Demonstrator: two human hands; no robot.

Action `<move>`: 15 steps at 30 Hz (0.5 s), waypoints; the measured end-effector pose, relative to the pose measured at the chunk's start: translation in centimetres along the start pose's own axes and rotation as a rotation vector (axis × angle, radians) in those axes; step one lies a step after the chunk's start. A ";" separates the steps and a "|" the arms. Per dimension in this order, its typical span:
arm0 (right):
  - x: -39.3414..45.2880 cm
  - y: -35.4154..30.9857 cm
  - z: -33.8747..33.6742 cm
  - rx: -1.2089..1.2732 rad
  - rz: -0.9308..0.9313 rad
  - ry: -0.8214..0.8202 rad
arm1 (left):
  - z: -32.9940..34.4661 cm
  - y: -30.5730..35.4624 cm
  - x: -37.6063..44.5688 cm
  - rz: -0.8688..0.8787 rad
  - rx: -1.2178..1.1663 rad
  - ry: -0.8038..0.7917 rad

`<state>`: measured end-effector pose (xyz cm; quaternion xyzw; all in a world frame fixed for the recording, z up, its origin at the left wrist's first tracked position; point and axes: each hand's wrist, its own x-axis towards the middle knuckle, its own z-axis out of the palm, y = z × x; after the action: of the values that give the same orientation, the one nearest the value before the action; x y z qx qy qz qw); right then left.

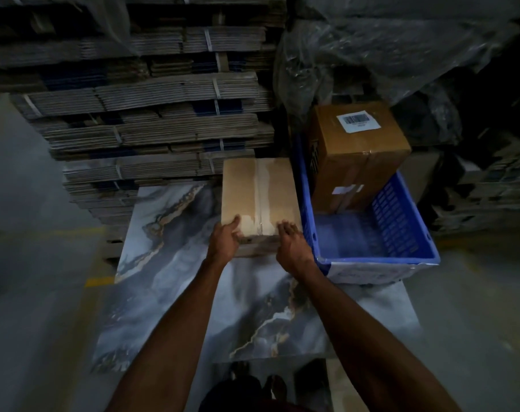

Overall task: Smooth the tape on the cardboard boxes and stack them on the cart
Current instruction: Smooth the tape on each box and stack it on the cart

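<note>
A flat cardboard box (pixel 260 191) with a strip of clear tape (pixel 261 197) down its middle lies on a marble-patterned table top (pixel 169 263). My left hand (pixel 224 240) grips the box's near left corner, thumb on top. My right hand (pixel 291 245) rests against the near right edge, fingers bent over the top by the tape. A second, taller cardboard box (pixel 357 156) with a white barcode label stands inside a blue plastic crate (pixel 374 248) to the right.
Bundles of flattened cardboard (pixel 151 114) are stacked high behind the table. Crumpled plastic sheeting (pixel 386 49) hangs at the back right. More cardboard stacks (pixel 491 197) sit at far right. Grey floor with yellow lines (pixel 44 233) lies to the left.
</note>
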<state>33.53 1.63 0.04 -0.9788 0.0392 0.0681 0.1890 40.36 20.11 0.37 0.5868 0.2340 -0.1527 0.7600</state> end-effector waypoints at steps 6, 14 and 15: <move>3.0 0.7 -1.5 0.067 0.056 -0.061 | 1.7 0.5 2.0 -0.027 0.039 -0.050; 5.5 0.1 -1.6 0.045 0.109 -0.108 | 1.9 1.1 6.0 0.016 0.078 -0.037; 5.8 0.0 -1.6 0.038 0.117 -0.108 | 2.1 1.6 5.5 0.022 0.093 -0.040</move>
<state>39.43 0.73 0.68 -0.9660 0.0873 0.1308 0.2052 46.19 18.73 -0.84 0.6207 0.2050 -0.1669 0.7382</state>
